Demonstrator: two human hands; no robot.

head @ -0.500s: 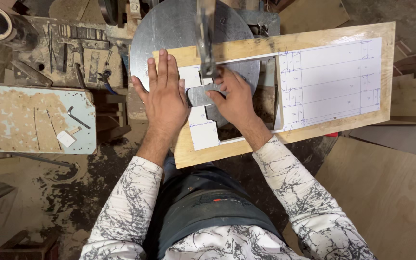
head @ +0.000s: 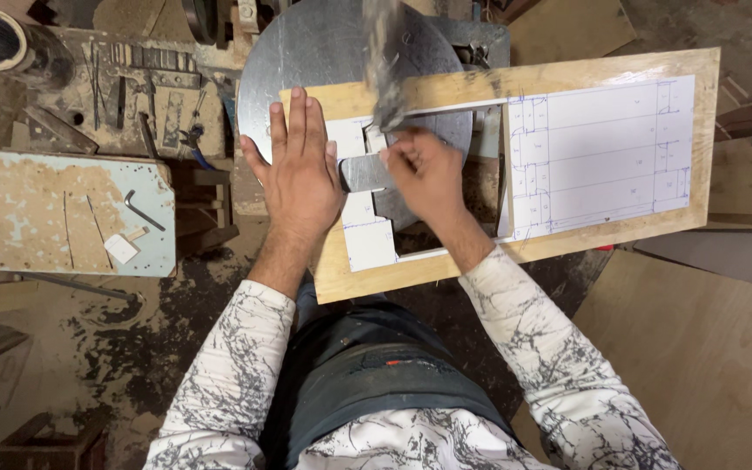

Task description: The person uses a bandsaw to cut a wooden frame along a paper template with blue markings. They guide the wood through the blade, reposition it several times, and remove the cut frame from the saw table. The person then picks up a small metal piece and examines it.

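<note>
A plywood board [head: 620,231] with a white paper template [head: 602,148] glued on it lies across a round metal saw table [head: 306,61]. A blurred vertical saw blade [head: 383,65] comes down into a cut-out in the board. My left hand [head: 299,170] lies flat, fingers spread, on the board's left end. My right hand [head: 428,178] has its fingers curled, pressing on the board's inner cut edge right beside the blade. A white paper-covered offcut piece [head: 369,242] sits between my hands.
A pale blue worn bench top [head: 10,165] with a hex key [head: 144,210] stands at the left. Tools lie on a dusty surface [head: 132,96] at the upper left. Plywood sheets [head: 698,348] lean at the lower right. The floor is covered in sawdust.
My right hand has curled its fingers closer to the blade. The board has shifted slightly; the left hand stays flat in place.
</note>
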